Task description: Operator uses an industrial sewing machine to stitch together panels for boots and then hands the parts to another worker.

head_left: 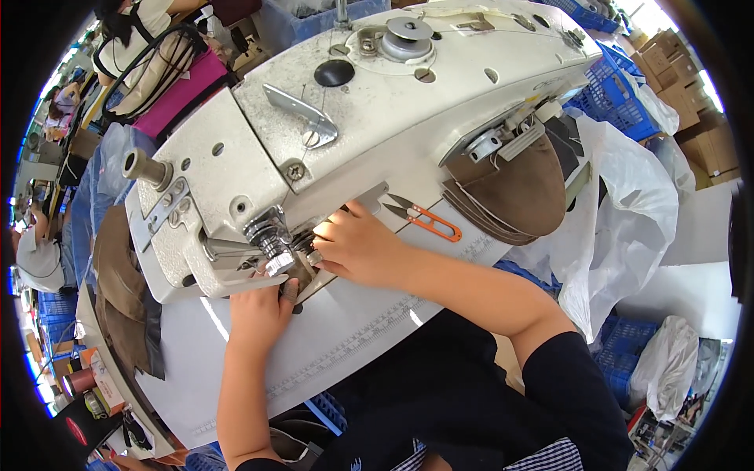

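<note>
A white industrial sewing machine [377, 102] spans the view. My left hand [261, 312] is beneath its head at the near left; the machine hides most of its fingers. A dark covering shows on that thumb, close to the tension knob [276, 255]. Just right of the needle area, my right hand [357, 245] has its fingers bent and drawn together at small metal parts. What they grip, if anything, is too small to make out. Orange-handled thread snips [434, 224] lie beyond my right wrist, their blades toward the machine.
Brown fabric pieces [522, 188] are stacked under the machine's right end. More brown pieces [118, 294] hang at the table's left edge. Printed ruler marks [345, 345] run along the white tabletop. Clear plastic sheeting [620, 212] and blue crates [616, 90] stand right. A person [141, 39] sits far left.
</note>
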### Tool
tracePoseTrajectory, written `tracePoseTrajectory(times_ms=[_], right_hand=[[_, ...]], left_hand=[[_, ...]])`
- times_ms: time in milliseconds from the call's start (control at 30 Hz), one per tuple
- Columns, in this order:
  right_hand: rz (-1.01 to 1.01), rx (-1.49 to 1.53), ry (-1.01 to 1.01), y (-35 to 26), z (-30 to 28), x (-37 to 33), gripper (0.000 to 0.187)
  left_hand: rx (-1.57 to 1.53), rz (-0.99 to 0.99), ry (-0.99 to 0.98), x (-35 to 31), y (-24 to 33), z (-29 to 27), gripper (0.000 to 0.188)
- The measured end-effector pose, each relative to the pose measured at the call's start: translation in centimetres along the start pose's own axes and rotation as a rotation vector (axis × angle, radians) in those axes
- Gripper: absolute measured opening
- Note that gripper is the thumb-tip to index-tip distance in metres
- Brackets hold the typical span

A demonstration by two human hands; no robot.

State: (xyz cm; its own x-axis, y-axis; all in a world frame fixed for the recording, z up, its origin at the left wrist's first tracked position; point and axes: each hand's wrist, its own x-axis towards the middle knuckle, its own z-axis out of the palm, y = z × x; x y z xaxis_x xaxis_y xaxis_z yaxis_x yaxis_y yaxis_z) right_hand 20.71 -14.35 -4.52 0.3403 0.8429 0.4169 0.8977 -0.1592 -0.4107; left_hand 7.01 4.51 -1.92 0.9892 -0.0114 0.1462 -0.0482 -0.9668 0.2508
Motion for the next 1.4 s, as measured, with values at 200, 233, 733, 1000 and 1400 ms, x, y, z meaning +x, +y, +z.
tracePoseTrajectory(times_ms=[200, 233, 733, 1000, 1400], right_hand=[[0.011, -0.021, -0.030, -0.3, -0.7, 0.4, 0.022], [0.018, -0.022, -0.032, -0.3, -0.6, 0.4, 0.022], [-0.245, -0.128, 0.095, -0.6, -0.2, 0.1, 0.022], [-0.219, -0.154, 0.055, -0.6, -0.5, 0.1, 0.015], [-0.158, 0.075, -0.003, 0.8, -1.5, 1.1, 0.020]], left_hand=[[-0.040, -0.012, 0.002, 0.3, 0.0, -0.4, 0.036], [-0.061, -0.016, 0.001, 0.4, 0.1, -0.5, 0.036], [0.014, 0.144, 0.030, -0.4, 0.9, -1.4, 0.034], [0.028, 0.133, 0.004, -0.1, 1.0, -1.4, 0.034], [0.034, 0.069, 0.168, 0.4, 1.0, -0.1, 0.024]])
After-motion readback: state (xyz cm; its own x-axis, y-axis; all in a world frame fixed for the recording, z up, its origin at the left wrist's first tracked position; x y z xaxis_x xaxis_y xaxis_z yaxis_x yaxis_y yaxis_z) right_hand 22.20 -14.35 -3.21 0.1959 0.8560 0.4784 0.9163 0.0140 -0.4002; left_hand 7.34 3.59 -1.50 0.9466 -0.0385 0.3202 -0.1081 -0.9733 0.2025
